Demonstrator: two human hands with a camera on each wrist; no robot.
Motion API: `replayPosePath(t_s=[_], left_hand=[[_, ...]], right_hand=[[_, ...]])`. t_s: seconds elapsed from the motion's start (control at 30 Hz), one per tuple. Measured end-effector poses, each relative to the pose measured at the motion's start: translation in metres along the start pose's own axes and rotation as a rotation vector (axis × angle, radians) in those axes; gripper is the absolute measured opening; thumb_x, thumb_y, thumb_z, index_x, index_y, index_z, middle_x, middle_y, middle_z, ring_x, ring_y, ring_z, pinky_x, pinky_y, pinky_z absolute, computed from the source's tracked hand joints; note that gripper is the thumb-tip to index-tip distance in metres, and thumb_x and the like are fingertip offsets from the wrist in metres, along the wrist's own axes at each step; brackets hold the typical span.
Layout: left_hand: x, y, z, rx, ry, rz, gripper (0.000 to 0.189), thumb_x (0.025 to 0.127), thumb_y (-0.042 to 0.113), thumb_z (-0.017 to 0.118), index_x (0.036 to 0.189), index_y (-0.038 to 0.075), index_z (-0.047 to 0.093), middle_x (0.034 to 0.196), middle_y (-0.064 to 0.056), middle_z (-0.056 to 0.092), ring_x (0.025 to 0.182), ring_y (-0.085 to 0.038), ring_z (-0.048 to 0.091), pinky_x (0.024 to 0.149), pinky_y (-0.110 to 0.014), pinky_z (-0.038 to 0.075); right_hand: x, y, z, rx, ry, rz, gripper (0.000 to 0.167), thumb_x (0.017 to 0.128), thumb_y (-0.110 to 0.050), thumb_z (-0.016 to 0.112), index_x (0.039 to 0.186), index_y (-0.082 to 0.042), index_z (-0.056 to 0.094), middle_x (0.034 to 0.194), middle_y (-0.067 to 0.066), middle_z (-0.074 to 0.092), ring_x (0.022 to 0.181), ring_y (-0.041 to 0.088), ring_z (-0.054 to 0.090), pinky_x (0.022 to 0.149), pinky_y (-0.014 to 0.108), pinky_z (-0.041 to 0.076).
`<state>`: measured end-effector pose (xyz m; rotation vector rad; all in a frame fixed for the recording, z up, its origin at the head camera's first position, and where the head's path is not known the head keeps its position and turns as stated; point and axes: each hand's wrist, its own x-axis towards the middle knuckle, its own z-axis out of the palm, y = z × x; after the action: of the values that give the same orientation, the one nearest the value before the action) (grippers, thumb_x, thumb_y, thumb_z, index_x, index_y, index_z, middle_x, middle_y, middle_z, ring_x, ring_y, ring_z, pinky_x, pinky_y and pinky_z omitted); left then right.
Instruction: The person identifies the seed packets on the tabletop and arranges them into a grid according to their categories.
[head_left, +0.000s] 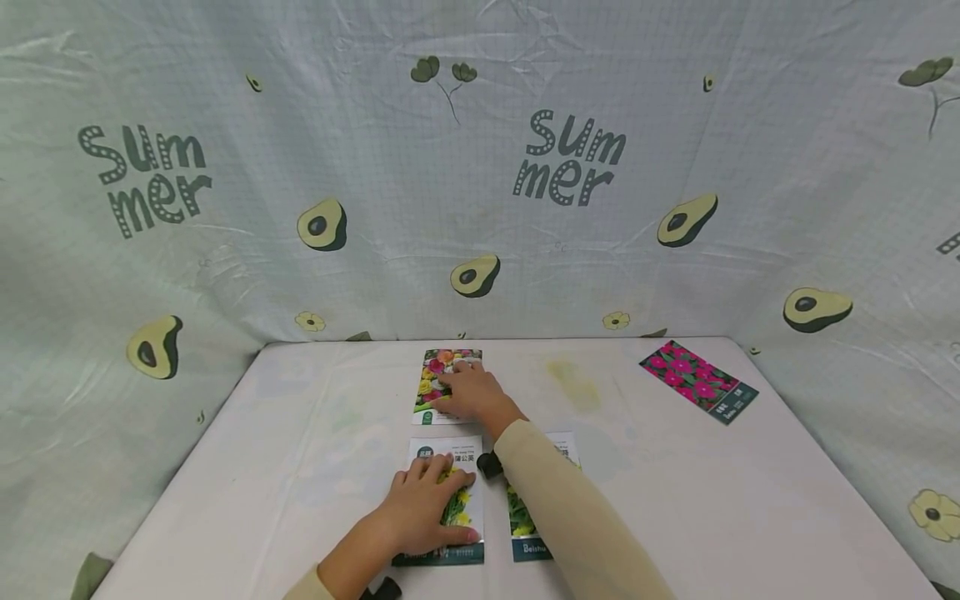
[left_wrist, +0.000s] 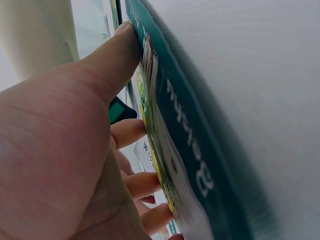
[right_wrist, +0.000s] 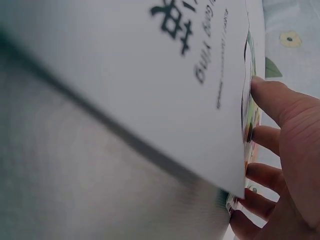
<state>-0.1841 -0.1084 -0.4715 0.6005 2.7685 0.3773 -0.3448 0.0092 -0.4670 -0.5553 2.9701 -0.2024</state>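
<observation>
My left hand rests with spread fingers on a seed packet with yellow flowers and a dark green bottom band. In the left wrist view, the thumb and fingertips touch the face of this packet, which looks slightly bulged. Farther up the table, my right hand lies on a packet of mixed red, yellow and pink flowers, covering its right part. The right wrist view has the fingertips of the right hand against that packet, behind a white printed packet corner close to the camera.
Partly under the right sleeve lies another yellow-flowered packet. A pink-flowered packet sits slanted near the table's back right corner. Behind the white-covered table hangs a printed curtain.
</observation>
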Motion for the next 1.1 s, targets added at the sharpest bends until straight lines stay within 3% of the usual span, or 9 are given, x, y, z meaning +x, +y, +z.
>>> replayPosePath(t_s=[0.33, 0.9, 1.1], left_hand=[[0.001, -0.004, 0.003, -0.003, -0.004, 0.003, 0.079, 0.084, 0.073, 0.068, 0.148, 0.029, 0.053, 0.160, -0.014, 0.039, 0.141, -0.043, 0.036, 0.103, -0.066, 0.036], [0.003, -0.007, 0.009, -0.007, 0.031, 0.016, 0.080, 0.082, 0.075, 0.067, 0.147, 0.031, 0.053, 0.158, -0.014, 0.040, 0.140, -0.043, 0.036, 0.102, -0.066, 0.036], [0.000, -0.003, 0.004, -0.006, 0.016, 0.005, 0.079, 0.083, 0.073, 0.068, 0.147, 0.029, 0.053, 0.159, -0.014, 0.040, 0.140, -0.043, 0.036, 0.102, -0.065, 0.036]], right_hand=[[0.001, 0.000, 0.000, -0.027, 0.018, -0.014, 0.064, 0.095, -0.063, 0.060, 0.152, -0.033, 0.051, 0.159, 0.003, 0.045, 0.149, 0.031, 0.038, 0.119, 0.049, 0.036], [0.003, 0.007, 0.000, 0.024, 0.017, -0.034, 0.063, 0.096, -0.060, 0.061, 0.152, -0.031, 0.051, 0.160, 0.003, 0.044, 0.150, 0.030, 0.038, 0.119, 0.049, 0.036], [0.002, 0.016, -0.007, 0.036, 0.043, -0.068, 0.064, 0.098, -0.057, 0.061, 0.153, -0.028, 0.049, 0.162, 0.006, 0.043, 0.152, 0.031, 0.037, 0.120, 0.048, 0.035]])
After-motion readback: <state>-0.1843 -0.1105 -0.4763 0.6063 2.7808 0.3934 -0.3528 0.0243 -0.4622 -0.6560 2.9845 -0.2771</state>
